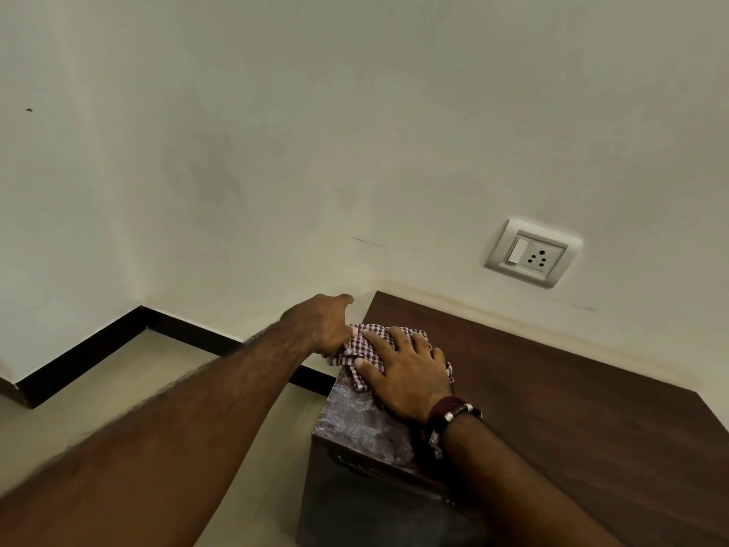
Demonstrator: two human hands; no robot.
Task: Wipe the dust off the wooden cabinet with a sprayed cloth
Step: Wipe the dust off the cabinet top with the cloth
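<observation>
A small dark wooden cabinet (367, 424) stands by the wall, its top grey with smeared dust. A red-and-white checked cloth (367, 345) lies bunched at the far end of that top. My right hand (406, 373) presses down flat on the cloth with fingers spread; a dark wrist band with a metal clasp sits on that wrist. My left hand (323, 321) reaches in from the left and grips the cloth's left edge near the cabinet's far corner, next to the wall.
A dark brown wooden panel (552, 392) lies to the right of the cabinet along the wall. A white wall socket with a switch (530, 252) sits above it. Black skirting (98, 349) borders the beige floor (118, 392) on the left.
</observation>
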